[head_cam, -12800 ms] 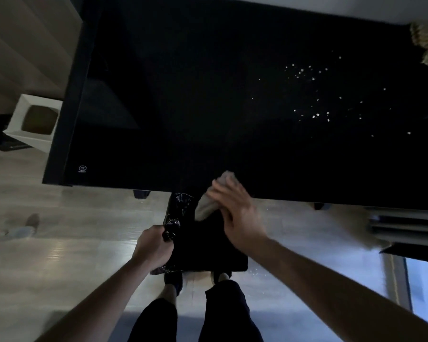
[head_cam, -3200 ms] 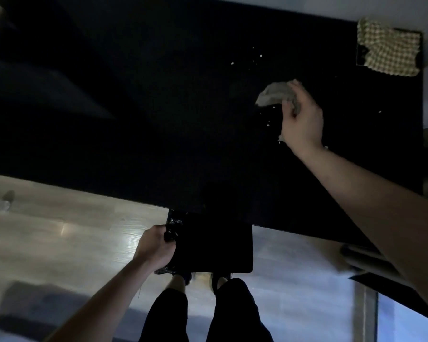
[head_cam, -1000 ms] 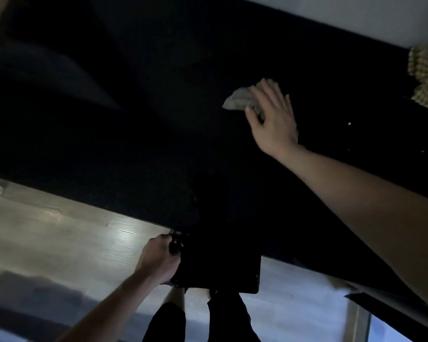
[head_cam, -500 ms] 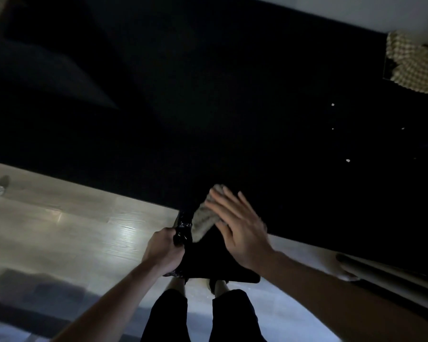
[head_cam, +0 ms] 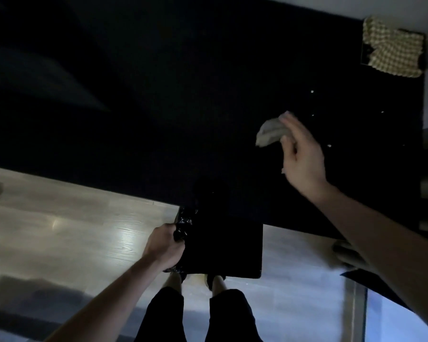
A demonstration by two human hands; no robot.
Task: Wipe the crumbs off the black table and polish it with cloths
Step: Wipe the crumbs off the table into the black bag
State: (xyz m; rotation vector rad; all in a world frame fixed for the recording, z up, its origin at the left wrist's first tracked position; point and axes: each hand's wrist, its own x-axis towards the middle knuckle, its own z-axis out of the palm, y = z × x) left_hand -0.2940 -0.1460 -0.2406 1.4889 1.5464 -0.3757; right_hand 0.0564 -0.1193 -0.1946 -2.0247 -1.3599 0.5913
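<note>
The black table (head_cam: pixel 183 99) fills the upper part of the view. My right hand (head_cam: pixel 303 156) is over its right side, gripping a crumpled grey cloth (head_cam: pixel 269 132). A few pale crumbs (head_cam: pixel 329 145) lie scattered just right of that hand. My left hand (head_cam: pixel 164 245) grips the rim of a black bin lined with a black bag (head_cam: pixel 223 248), held against the table's near edge. A checked yellow cloth (head_cam: pixel 391 51) lies at the far right corner.
Pale wood floor (head_cam: pixel 59 223) lies to the left below the table edge. My legs and feet (head_cam: pixel 195 307) stand under the bin. A dark mat and a glass panel show at the lower right.
My right hand has carried the grey cloth from the bin at the near edge back up and right onto the table, beside the crumbs. The left hand has stayed on the bin.
</note>
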